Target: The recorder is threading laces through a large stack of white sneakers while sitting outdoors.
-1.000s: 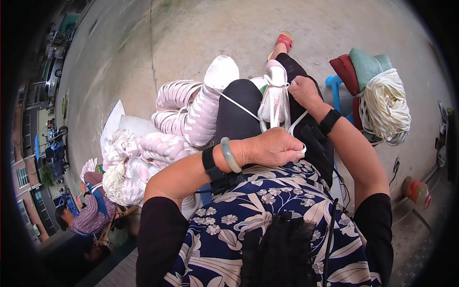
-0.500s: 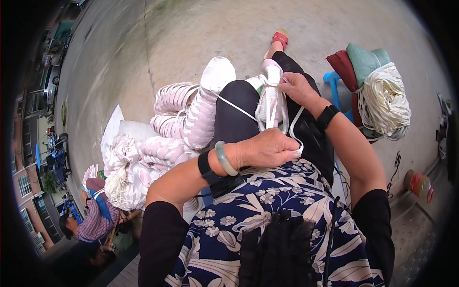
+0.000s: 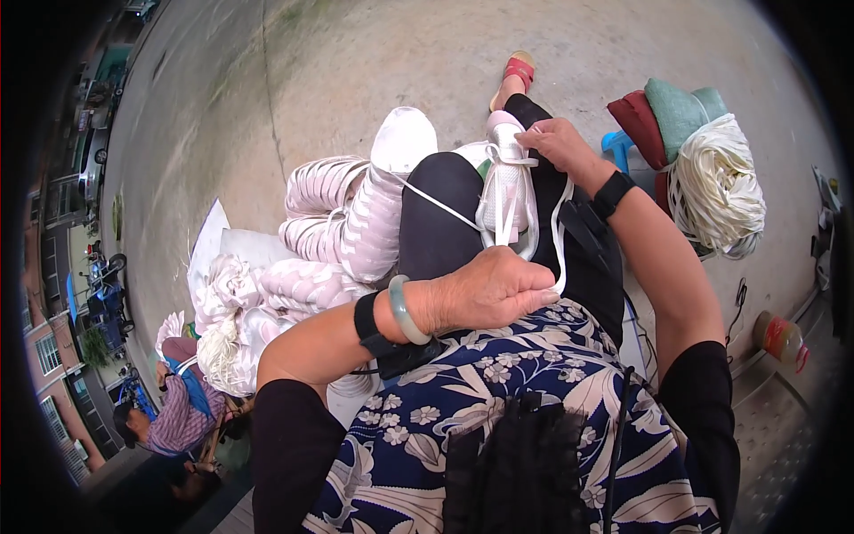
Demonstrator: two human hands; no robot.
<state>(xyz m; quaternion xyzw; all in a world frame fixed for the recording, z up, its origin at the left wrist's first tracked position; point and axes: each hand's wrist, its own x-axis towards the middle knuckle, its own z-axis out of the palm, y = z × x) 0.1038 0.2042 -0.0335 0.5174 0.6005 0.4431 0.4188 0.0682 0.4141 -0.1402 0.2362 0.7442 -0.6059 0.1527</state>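
A white and pale pink shoe upper (image 3: 508, 194) lies lengthwise between my thighs, its toe pointing away. White shoelace (image 3: 561, 233) crosses its front and runs along its right side down to my left hand. My left hand (image 3: 500, 289) is closed on the lace close to my lap, with the lace showing by the thumb. Beside the toe end, my right hand (image 3: 562, 147) pinches the lace, thumb and forefinger together. Another white strand stretches from the upper to the left over my dark trousers.
Several stacked pink and white shoe uppers (image 3: 331, 218) are piled left of my knee. At right, a bundle of white laces (image 3: 719, 185) and folded green cloth (image 3: 683, 111) rest on a blue stool (image 3: 616, 147). A bottle (image 3: 781, 336) lies farther right. Another person (image 3: 173, 423) sits at lower left.
My right hand has shifted slightly away from me along the upper. My left hand has come a little nearer, and the lace at the right side hangs straighter and longer.
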